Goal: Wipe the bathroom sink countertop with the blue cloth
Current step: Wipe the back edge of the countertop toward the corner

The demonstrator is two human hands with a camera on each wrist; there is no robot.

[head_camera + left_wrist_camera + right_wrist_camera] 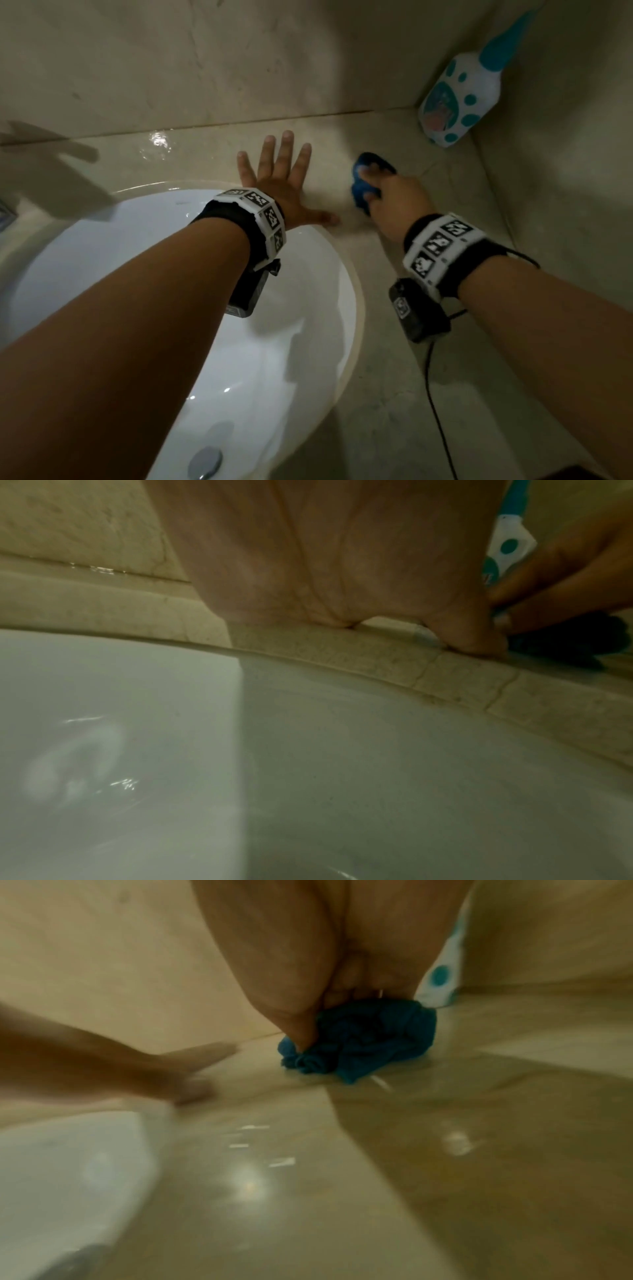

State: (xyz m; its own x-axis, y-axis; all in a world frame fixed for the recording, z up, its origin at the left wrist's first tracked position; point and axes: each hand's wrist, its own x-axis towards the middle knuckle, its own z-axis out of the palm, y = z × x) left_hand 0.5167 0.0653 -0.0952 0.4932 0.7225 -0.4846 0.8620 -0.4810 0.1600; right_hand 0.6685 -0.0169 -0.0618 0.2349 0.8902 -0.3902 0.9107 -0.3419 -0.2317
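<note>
Right hand (394,195): fingers curled over the top of the blue cloth (366,181), thumb tucked into its near left fold, grasping it and pressing it down onto the countertop (394,377). From the right wrist view the cloth (363,1039) bulges out below and in front of the fingertips, most of its bulk under the palm.

Blue cloth: deep blue, soft fabric, bunched into a crumpled wad with rolled folds along its lower left edge. It sits on the counter toward the back right corner, between the sink's rim and the bottle, near the back wall. Streaks of wet shine lie on the stone just in front of it.

Left hand (277,178): released, fingers straight and spread, palm flat on the countertop just behind the sink's back rim, thumb pointing toward the cloth. It is close to the cloth but apart from it. The left wrist view shows the heel of the palm (325,561) resting on the stone edge.

Countertop: beige marbled stone, glossy with water near the back edge.

Sink (102,274): white oval basin set into the counter, metal drain plug (205,464) at its bottom.

Bottle (459,102): white with teal dots and a teal nozzle, standing in the back right corner, apart from the cloth.
</note>
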